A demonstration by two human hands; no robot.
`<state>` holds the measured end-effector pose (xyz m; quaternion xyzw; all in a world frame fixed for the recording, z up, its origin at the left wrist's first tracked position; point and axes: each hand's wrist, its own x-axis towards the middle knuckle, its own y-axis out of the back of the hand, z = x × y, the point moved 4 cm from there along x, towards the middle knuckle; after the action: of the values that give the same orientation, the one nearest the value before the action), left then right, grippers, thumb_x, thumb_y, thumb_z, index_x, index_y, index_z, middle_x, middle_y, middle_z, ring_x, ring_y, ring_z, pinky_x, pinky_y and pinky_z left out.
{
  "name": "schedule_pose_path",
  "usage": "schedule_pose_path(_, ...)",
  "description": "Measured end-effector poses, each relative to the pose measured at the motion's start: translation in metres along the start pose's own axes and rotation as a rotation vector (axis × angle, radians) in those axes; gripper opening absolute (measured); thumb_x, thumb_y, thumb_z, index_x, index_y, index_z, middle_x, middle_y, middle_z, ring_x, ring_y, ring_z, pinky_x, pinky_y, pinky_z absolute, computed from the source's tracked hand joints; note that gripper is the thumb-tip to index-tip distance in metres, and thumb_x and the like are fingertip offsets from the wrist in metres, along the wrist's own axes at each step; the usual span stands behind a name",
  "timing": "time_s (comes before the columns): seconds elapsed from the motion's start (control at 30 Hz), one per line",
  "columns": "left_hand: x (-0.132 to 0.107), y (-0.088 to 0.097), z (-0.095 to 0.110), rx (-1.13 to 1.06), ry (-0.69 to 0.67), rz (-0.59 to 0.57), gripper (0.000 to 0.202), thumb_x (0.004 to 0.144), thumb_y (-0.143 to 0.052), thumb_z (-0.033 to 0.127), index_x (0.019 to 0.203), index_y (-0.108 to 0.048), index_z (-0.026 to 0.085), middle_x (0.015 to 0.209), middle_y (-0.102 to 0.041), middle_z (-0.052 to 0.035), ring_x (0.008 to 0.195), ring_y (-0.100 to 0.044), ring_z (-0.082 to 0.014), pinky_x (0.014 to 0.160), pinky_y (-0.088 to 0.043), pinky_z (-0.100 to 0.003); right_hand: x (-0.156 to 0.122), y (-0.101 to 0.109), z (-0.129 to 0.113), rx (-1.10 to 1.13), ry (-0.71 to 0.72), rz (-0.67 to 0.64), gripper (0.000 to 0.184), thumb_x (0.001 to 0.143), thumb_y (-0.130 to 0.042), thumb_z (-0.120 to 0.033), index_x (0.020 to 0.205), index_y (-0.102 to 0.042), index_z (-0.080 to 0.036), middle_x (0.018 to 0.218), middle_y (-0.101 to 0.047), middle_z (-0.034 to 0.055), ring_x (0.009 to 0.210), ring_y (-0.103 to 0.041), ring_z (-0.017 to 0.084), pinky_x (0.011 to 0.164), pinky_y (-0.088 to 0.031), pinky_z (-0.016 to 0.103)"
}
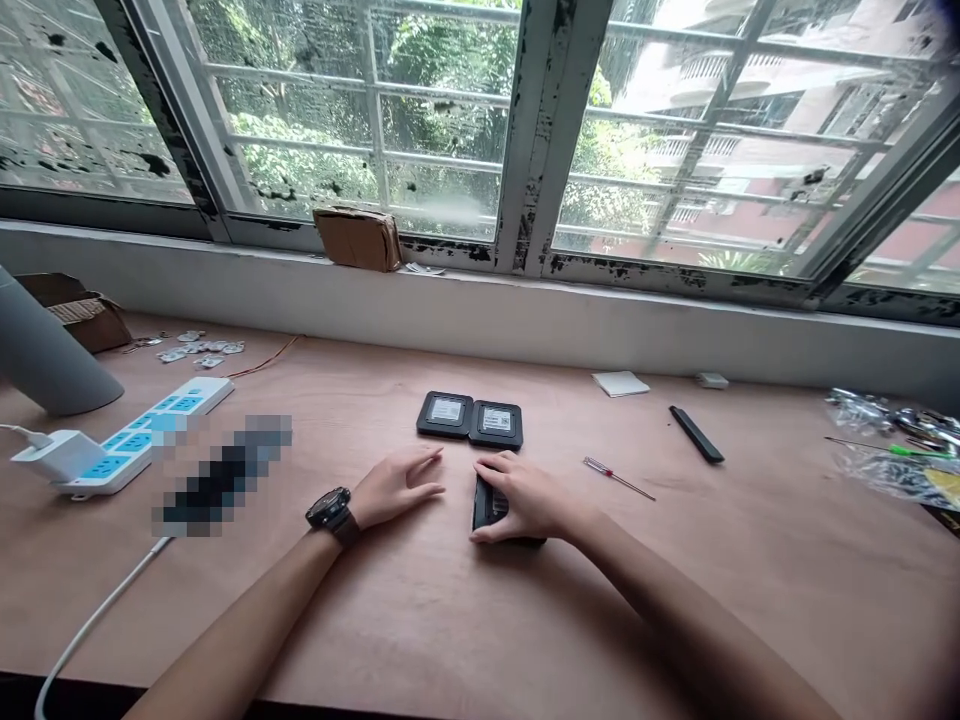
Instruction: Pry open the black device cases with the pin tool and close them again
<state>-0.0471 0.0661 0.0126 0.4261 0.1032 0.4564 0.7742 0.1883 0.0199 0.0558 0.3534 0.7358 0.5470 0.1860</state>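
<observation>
A plywood tabletop (375,620) stretches beneath a window with chipped black paint (352,100). Well left of the hands lies a white power strip (142,435) with blue sockets. The left hand (397,488), a black wristwatch (328,510) on its wrist, rests open and flat, holding nothing. The right hand (521,495) closes narrowly around a black rectangular device (486,505), which sits on the tabletop directly beneath its palm. Just beyond both hands, two flat black square cases (469,420) sit side by side. Right of the right hand lies a thin red-handled screwdriver (611,477). A careless forward push could knock the device into those cases, and a loose grip could let it tip.
</observation>
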Motion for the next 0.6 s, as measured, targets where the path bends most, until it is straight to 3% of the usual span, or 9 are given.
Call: schedule_pose_path(0.6,-0.0006,-0.0002,0.0028,0.073,-0.008,-0.010,0.059,0.094,-0.064,0.056,0.142,-0.059,0.022,0.147,-0.057,-0.0089,0.136,-0.054,-0.0301,0.115,-0.044,-0.044,-0.0002,-0.0064,0.0007,-0.080,0.026,0.027,0.092,0.076,-0.064,-0.081,0.139,-0.058,-0.014,0.141,-0.058,0.0187,0.123,-0.055,0.039,0.103,-0.049,0.050)
